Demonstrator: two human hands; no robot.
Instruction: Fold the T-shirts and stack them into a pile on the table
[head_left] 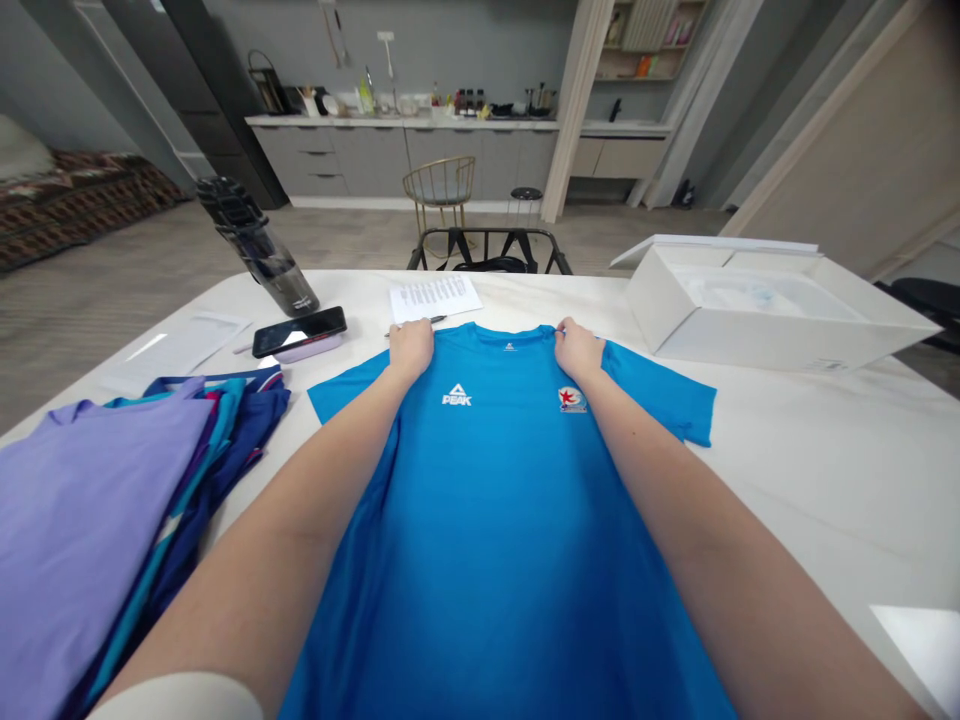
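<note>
A blue short-sleeved T-shirt lies front side up on the white table, its collar pointing away from me. White PEAK lettering and a red star badge show on its chest. My left hand is closed on the shoulder left of the collar. On the other shoulder, my right hand pinches the fabric close to the neckline. Both sleeves spread outward past my hands. The shirt's lower part runs toward me, out of the bottom of the view.
Folded clothes are stacked at the left, a lilac one on top. Behind them are a phone and a dark water bottle. A printed sheet and a pen lie beyond the collar. An open white box stands at right.
</note>
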